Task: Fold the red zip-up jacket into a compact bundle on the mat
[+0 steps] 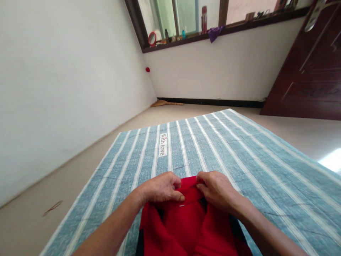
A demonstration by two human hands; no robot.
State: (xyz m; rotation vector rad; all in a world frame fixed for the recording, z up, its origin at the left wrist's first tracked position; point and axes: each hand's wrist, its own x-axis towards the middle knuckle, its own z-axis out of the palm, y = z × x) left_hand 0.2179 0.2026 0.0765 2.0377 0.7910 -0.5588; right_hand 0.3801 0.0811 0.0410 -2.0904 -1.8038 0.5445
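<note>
A red garment with dark side panels, likely a jacket or shirt, lies at the near edge of the view, its collar turned away from me. My left hand pinches the left part of the collar between thumb and fingers. On the collar's right part, my right hand is closed in a similar grip. A short stretch of red cloth shows between the two hands, with a small white mark just below it. The garment's lower part runs out of the frame.
Under the garment spreads a blue-and-white striped cloth with a "With love" label. A broom lies by the far wall. At right stands a dark red door; bottles and a red-rimmed mirror line the windowsill. A thin loop lies on the floor.
</note>
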